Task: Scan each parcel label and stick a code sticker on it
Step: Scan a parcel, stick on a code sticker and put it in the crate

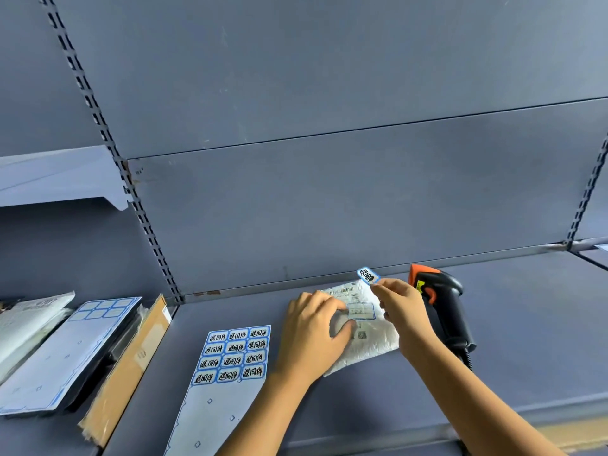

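A small white padded parcel (371, 337) lies on the grey shelf (526, 324), its printed label facing up with a blue-framed sticker on it. My left hand (312, 330) rests on the parcel's left part, fingers and thumb pressing it down. My right hand (399, 307) hovers over the parcel's right side and pinches a blue-edged code sticker (368, 275) by one end, held above the parcel's far corner. A sticker sheet (227, 366) with several blue stickers lies left of my left arm. A black and orange barcode scanner (441, 304) lies behind my right hand.
At the left, a used sticker sheet (65, 350) lies on a stack of parcels, beside a flat brown cardboard parcel (131, 366) leaning on the upright. White mailers (29, 317) lie farther left. The shelf's back panel (329, 209) rises close behind.
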Tool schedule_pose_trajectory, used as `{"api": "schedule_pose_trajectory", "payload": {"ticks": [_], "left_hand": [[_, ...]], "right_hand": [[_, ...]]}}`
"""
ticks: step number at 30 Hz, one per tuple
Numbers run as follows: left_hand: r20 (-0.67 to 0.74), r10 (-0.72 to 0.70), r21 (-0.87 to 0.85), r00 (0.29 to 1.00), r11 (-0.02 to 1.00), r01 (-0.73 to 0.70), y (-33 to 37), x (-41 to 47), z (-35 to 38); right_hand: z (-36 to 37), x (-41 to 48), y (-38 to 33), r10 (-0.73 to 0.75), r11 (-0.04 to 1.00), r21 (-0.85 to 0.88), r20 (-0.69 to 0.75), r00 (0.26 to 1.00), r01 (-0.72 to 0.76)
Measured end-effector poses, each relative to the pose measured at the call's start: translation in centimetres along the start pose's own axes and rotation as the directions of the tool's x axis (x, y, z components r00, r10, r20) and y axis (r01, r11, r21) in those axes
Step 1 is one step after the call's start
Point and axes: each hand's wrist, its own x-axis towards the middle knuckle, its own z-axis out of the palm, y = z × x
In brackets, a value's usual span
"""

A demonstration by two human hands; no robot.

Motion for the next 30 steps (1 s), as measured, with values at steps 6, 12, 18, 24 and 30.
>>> {"api": "schedule_pose_trajectory", "payload": {"ticks": [6, 12, 18, 24, 30], "left_hand": [[0.027, 0.032, -0.010, 0.999, 0.999, -0.032, 0.7, 0.2, 1.0], [0.109, 0.012, 0.052, 0.994, 0.998, -0.018, 0.4, -0.2, 1.6], [0.235, 0.043, 0.116, 0.971, 0.991, -0.072, -0.1, -1.7, 2.2], [0.245, 0.057, 0.142, 0.968, 0.985, -0.094, 0.5, -1.3, 2.5], [0.265, 0.070, 0.149, 0.962, 0.982, -0.112, 0.8, -0.9, 3.8]], "right_hand": [[-0.5, 0.7, 1.4, 0.025, 1.000, 0.005, -0.019, 1.000, -0.025], [-0.3, 0.8, 2.2, 0.047, 0.999, 0.014, 0.001, 0.999, -0.047], [-1.3, 2.0, 2.6, 0.022, 0.998, -0.064, -0.015, 1.000, -0.022], [-1.9, 3.3, 2.3, -0.011, 0.976, -0.219, 0.004, 1.000, 0.012], [-2.9, 4.7, 2.5, -0.042, 0.919, -0.390, 0.044, 0.998, 0.056]]}}
